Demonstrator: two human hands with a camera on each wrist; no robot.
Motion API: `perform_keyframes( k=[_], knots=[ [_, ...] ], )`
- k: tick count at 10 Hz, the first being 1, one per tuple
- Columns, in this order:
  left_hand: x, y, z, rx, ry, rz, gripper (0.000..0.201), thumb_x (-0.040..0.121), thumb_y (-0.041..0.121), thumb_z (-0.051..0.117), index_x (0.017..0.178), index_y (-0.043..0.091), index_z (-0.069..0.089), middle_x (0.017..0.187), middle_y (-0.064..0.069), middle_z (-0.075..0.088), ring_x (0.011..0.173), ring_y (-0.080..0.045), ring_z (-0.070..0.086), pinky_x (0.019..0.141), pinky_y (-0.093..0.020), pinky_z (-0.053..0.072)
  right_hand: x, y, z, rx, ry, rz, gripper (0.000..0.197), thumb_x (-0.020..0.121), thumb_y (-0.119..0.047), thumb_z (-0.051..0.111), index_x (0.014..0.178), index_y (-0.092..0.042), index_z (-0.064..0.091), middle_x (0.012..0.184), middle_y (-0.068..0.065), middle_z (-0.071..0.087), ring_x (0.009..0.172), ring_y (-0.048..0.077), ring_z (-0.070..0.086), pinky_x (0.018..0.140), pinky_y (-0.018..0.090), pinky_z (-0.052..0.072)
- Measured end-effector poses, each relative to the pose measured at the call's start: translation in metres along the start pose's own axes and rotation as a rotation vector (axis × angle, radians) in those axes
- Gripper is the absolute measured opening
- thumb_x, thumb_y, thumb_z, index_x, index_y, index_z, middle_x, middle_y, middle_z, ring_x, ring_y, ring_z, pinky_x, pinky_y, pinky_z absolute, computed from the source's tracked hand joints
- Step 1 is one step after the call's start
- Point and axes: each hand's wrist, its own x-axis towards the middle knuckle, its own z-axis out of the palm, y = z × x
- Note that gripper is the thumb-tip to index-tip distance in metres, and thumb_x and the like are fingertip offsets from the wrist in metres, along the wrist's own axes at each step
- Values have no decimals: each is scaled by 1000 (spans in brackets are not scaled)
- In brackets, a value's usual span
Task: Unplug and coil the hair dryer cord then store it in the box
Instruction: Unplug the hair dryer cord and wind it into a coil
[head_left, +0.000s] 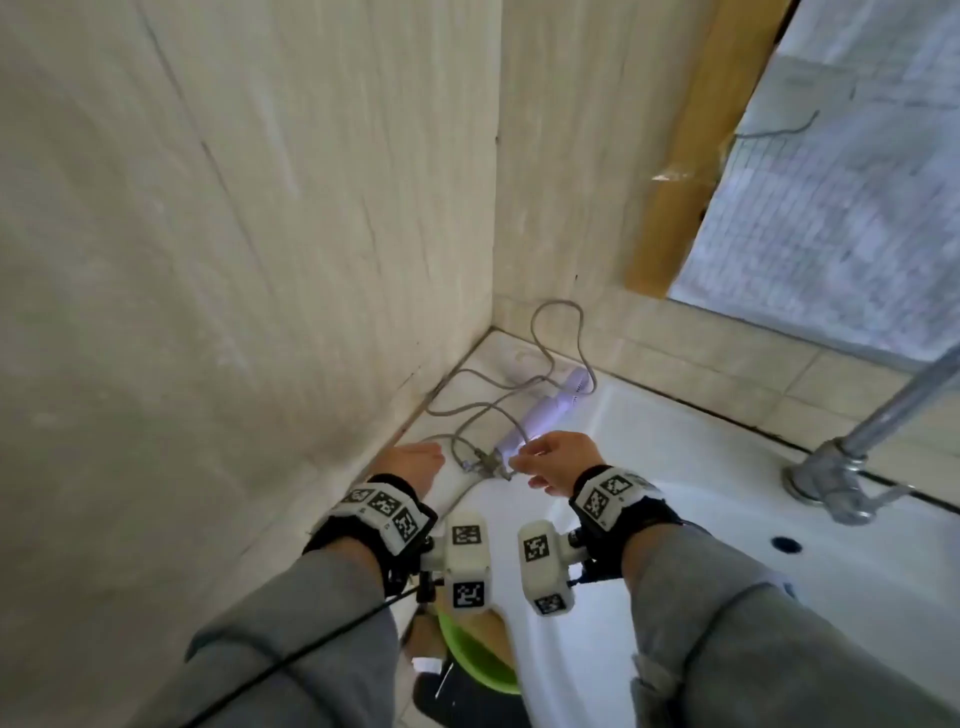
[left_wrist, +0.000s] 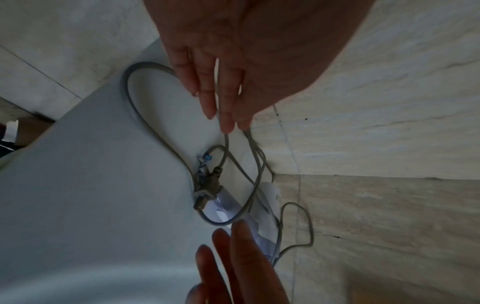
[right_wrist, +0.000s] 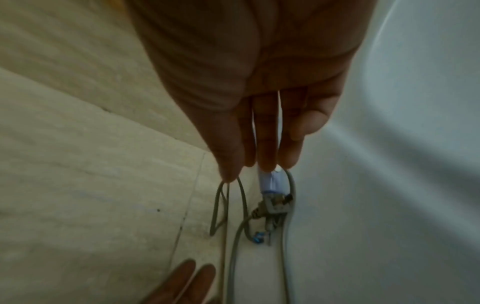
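The cord (head_left: 498, 400) lies loose in slack loops on the white ledge of the sink (head_left: 649, 431), in the corner where the two tiled walls meet, and the plug (left_wrist: 207, 185) rests on that ledge just ahead of both hands, so the unplugging looks done and the step in hand is the gathering of the cord into a coil. The pale lilac hair dryer (head_left: 540, 410) lies beyond the fingers, farther into the corner, with strands of cord crossing over it. The right hand (head_left: 558, 462) hangs over the plug end with its fingers (right_wrist: 267, 144) pointing down and close together; it seems to pinch a strand at the thumb tip, though the wrist view is dim and I cannot be sure the hold is firm. The left hand (head_left: 415, 462) is beside it, toward the wall, its fingers (left_wrist: 207, 86) straight and relaxed, closed on nothing, with a strand passing right by their tips. The next move, as I judge it, calls for the left hand to take a fixed hold near the plug while the right draws the slack toward it in even loops, freeing the strands that cross each other and the dryer body so they do not knot. No box shows in any view, so storing must wait until one is found.
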Motion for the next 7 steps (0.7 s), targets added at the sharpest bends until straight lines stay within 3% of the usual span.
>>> perform_keyframes(
  k=[1,2,3,4,5,6,7],
  knots=[
    [27,-12,4,-94,-22,-23,36,87,2,56,122,3,60,133,-15,59,124,-30,55,103,-33,45,11,-1,13,-123,54,-19,41,70,-29,78,107,-16,64,95,6,68,77,18,63,69,28,54],
    [30,-13,6,-145,-95,-49,37,91,-4,46,128,-5,53,134,-15,57,116,-25,58,63,-4,49,16,-1,24,-269,54,-52,47,70,-35,76,113,-21,64,109,4,66,92,19,61,80,28,51],
    [29,-10,5,-204,-58,-60,36,94,-3,41,128,-3,54,127,-16,60,105,-25,61,46,-6,40,20,-2,33,-327,38,-68,43,73,-30,75,114,-21,64,116,2,64,96,17,58,76,21,41],
    [41,-15,1,-161,-12,-49,35,93,1,42,123,5,60,132,-13,60,100,-22,57,71,-19,45,24,-2,39,-367,66,-59,35,77,-26,71,111,-19,67,112,2,64,100,19,62,77,19,42],
    [46,-15,-5,-138,20,-37,36,91,1,43,121,8,62,131,-12,60,117,-27,57,100,-31,43,28,-3,39,-223,44,-41,29,78,-18,68,106,-12,69,90,6,68,70,14,62,69,19,50],
    [46,-9,-9,-67,54,7,41,91,-1,42,127,11,57,133,-9,57,121,-27,55,99,-30,43,28,-12,31,-69,14,-62,23,82,-7,64,105,-6,67,83,9,65,72,19,61,83,34,57],
    [43,-1,-9,75,107,66,49,88,2,46,135,17,49,136,-7,54,121,-26,54,102,-32,44,27,-23,18,-82,5,-135,21,85,-3,57,104,-5,66,87,12,64,79,21,62,91,36,55]
  ],
)
